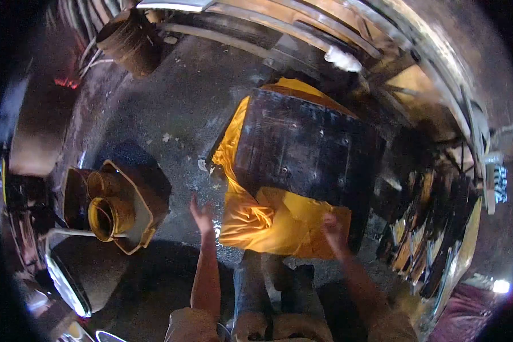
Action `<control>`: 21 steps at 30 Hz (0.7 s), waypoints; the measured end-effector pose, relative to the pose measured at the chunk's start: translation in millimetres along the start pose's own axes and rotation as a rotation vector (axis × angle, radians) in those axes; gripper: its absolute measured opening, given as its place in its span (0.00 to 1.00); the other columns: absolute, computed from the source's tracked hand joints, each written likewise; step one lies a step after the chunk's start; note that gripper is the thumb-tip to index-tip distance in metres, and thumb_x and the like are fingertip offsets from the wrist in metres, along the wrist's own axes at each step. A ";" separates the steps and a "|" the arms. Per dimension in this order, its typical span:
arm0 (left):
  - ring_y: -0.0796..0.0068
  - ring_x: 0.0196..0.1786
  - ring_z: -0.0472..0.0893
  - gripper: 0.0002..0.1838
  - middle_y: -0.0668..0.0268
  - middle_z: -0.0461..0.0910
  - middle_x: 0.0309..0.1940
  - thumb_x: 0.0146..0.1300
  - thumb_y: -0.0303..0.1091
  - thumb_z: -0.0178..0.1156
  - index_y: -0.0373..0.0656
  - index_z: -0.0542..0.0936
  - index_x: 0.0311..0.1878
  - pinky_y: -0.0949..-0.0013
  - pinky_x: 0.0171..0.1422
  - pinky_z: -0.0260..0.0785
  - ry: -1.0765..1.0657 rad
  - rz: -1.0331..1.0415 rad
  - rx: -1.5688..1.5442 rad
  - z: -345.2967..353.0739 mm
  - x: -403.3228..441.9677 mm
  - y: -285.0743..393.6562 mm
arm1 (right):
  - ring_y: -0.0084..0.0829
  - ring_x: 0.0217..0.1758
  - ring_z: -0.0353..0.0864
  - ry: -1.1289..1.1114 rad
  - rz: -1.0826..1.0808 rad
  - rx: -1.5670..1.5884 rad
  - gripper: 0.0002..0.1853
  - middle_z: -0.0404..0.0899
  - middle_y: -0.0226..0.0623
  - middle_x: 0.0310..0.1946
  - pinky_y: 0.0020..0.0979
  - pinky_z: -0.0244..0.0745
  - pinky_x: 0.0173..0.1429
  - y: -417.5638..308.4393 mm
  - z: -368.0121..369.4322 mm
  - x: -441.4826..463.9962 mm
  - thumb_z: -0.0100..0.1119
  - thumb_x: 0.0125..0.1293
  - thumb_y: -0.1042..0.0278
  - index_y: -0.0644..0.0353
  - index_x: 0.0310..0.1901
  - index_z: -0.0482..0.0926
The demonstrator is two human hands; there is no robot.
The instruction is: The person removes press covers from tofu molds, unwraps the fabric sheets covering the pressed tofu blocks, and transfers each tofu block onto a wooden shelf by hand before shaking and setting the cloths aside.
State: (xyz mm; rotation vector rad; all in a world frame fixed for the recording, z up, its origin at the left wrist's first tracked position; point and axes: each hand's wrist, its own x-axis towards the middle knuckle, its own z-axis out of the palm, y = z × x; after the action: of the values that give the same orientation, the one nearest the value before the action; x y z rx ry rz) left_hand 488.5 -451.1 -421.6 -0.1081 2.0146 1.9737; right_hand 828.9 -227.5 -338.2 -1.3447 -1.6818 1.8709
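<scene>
A bright orange-yellow cloth [293, 219] lies in front of me, its near part spread out with bunched folds at the left. On top of its far part rests a dark, flat board [302, 145] with several small holes or marks. Cloth also shows along the board's left and far edges. My left hand [201, 215] hovers just left of the cloth, fingers apart and holding nothing. Over the cloth's near right part is my right hand [333, 231]; its fingers are blurred, and I cannot tell whether they grip the fabric.
Left on the dark floor [179, 97] stands a six-sided tray [148, 225] holding yellow-stained pots [102, 219]. A rusty bucket [130, 43] sits at the far left. Stacked boards [427, 228] line the right side. A white bundle [343, 59] lies at the back.
</scene>
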 end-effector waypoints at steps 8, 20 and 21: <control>0.60 0.55 0.64 0.40 0.65 0.64 0.53 0.35 0.59 0.66 0.55 0.70 0.55 0.40 0.57 0.52 -0.792 0.674 1.346 107.6 -118.3 66.2 | 0.43 0.48 0.71 0.298 -0.300 -0.761 0.16 0.71 0.46 0.41 0.45 0.63 0.52 80.5 -6.4 -36.5 0.62 0.53 0.65 0.61 0.42 0.73; 0.60 0.56 0.69 0.20 0.61 0.69 0.55 0.56 0.38 0.57 0.60 0.72 0.55 0.51 0.56 0.62 -0.909 0.699 1.852 -178.8 -44.3 20.4 | 0.32 0.40 0.73 0.148 0.163 -0.348 0.13 0.73 0.38 0.37 0.34 0.70 0.47 331.6 -45.4 -163.4 0.58 0.57 0.65 0.60 0.43 0.74; 0.60 0.56 0.69 0.20 0.61 0.69 0.55 0.57 0.39 0.56 0.58 0.72 0.55 0.52 0.57 0.62 -0.806 0.428 1.721 -156.9 -36.1 23.8 | 0.30 0.33 0.73 0.296 0.278 -0.428 0.10 0.73 0.37 0.28 0.33 0.71 0.39 365.9 -78.6 -165.9 0.58 0.57 0.63 0.60 0.33 0.76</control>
State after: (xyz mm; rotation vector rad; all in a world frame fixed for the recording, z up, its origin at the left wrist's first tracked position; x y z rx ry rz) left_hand 489.2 -610.5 -389.4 1.2611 2.3440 -0.2334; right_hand 1107.4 -401.5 -582.8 -2.0017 -1.8751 1.3813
